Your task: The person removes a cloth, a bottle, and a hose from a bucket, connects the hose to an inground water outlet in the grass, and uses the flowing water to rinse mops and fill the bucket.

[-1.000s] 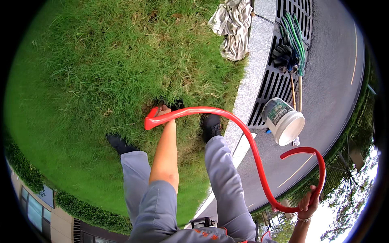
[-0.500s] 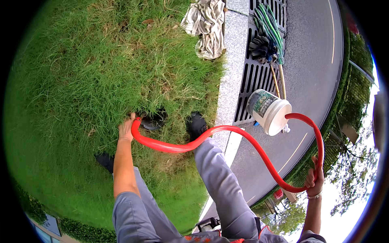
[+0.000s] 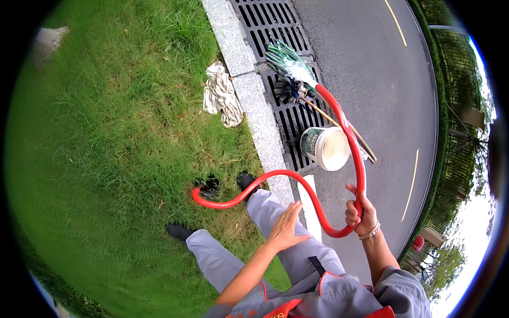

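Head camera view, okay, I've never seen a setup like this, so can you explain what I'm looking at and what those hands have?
There's no machine: a person works bare-handed, filmed by a fisheye camera on their head looking down, so straight edges bend near the rim. The right hand grips a red hose; water seems to spray from its end over a green mop head. The left hand is open and holds nothing. The hose also runs to a dark hole in the grass, where a crumpled cloth lies beside the curb. Past the curb are a drain grate and a white bucket.
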